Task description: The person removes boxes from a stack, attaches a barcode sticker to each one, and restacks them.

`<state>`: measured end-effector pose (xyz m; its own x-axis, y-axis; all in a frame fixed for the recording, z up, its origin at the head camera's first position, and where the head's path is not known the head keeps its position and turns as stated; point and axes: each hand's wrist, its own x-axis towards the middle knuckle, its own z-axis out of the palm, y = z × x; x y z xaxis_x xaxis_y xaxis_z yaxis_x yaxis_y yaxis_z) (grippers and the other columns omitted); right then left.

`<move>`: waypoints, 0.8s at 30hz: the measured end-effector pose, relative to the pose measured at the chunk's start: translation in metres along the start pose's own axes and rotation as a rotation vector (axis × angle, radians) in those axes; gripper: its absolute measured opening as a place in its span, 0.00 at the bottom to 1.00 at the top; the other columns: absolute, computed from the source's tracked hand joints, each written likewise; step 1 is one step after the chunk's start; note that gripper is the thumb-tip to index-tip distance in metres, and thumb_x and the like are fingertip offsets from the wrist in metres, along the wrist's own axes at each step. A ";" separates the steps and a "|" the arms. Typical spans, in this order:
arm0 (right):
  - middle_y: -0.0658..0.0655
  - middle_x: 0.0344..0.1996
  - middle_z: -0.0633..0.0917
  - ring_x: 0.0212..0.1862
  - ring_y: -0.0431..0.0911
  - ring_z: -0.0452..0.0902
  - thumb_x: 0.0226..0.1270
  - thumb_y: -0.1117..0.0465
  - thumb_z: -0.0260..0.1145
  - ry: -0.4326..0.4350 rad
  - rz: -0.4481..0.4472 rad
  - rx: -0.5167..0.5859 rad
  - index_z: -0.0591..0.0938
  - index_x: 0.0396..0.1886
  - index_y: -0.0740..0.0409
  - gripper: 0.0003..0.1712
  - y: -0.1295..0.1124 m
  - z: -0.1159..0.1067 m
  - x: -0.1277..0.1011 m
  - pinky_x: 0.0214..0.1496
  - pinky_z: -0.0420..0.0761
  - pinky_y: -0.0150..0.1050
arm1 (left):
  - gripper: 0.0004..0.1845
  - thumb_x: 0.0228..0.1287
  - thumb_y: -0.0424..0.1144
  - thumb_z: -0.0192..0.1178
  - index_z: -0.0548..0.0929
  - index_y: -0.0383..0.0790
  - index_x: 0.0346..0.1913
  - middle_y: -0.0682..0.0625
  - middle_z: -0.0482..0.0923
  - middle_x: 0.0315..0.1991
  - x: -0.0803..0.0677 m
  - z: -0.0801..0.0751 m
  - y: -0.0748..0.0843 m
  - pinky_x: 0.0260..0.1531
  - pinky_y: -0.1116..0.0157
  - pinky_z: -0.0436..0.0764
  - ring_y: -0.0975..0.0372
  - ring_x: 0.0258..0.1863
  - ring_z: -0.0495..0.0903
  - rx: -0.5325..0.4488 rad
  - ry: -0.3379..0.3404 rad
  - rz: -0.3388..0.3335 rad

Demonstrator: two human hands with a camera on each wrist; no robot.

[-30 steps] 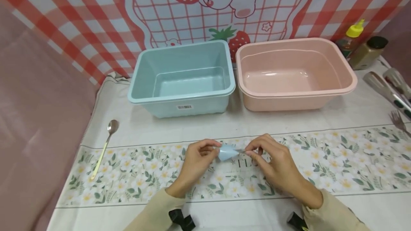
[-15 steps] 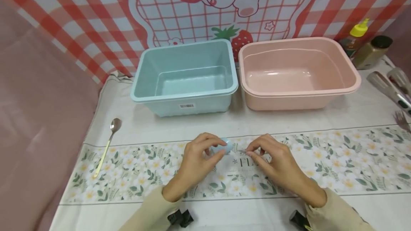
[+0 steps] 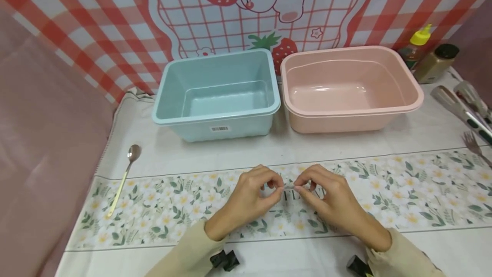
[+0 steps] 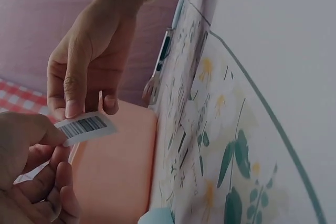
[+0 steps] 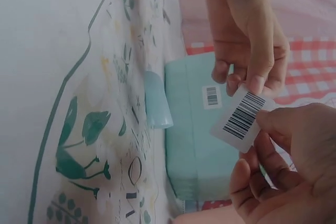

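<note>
Both hands meet over the floral mat (image 3: 403, 191) near the table's front edge. Between them is a small white barcode sticker (image 5: 241, 119), also visible as a thin strip (image 3: 288, 187) in the head view. My left hand (image 3: 277, 186) pinches one end with thumb and forefinger. My right hand (image 3: 300, 186) pinches the other end. The left wrist view shows the same sticker (image 4: 86, 128) held by both. A small pale blue cup (image 5: 157, 100) lies on the mat beside the hands; the head view hides it.
A pale blue tub (image 3: 215, 116) and a pink tub (image 3: 346, 112) stand side by side behind the mat. A gold-handled spoon (image 3: 127, 170) lies at the left. Metal tongs (image 3: 457, 106), a fork (image 3: 474, 144) and two bottles (image 3: 434, 63) are at the right.
The small blue cup that my left hand held against the right hand's fingers has left my hands. Both hands have drawn close together and now pinch only the sticker.
</note>
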<state>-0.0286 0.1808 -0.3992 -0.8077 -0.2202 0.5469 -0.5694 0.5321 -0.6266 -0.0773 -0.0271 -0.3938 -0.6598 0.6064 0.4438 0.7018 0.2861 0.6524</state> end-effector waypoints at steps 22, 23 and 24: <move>0.62 0.32 0.85 0.38 0.38 0.81 0.54 0.78 0.69 0.284 -0.024 0.194 0.84 0.36 0.68 0.10 0.018 -0.008 0.005 0.42 0.79 0.24 | 0.03 0.64 0.34 0.63 0.82 0.36 0.35 0.47 0.82 0.29 0.021 0.013 -0.001 0.28 0.71 0.78 0.66 0.30 0.77 -0.371 0.176 -0.191; 0.62 0.32 0.85 0.37 0.38 0.80 0.51 0.81 0.69 0.292 -0.024 0.196 0.84 0.35 0.69 0.11 0.019 -0.008 0.005 0.41 0.79 0.24 | 0.03 0.64 0.34 0.63 0.82 0.37 0.35 0.47 0.82 0.29 0.022 0.014 -0.001 0.28 0.71 0.78 0.67 0.30 0.77 -0.377 0.173 -0.204; 0.61 0.32 0.85 0.37 0.37 0.80 0.49 0.83 0.68 0.298 -0.023 0.202 0.83 0.34 0.71 0.13 0.020 -0.009 0.005 0.41 0.79 0.24 | 0.03 0.64 0.34 0.63 0.82 0.37 0.35 0.47 0.82 0.29 0.024 0.016 0.000 0.27 0.71 0.77 0.67 0.30 0.77 -0.385 0.170 -0.218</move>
<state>-0.0423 0.1977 -0.4044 -0.7313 0.0341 0.6812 -0.6294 0.3510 -0.6933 -0.0889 -0.0010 -0.3931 -0.8379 0.4233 0.3447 0.4125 0.0774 0.9077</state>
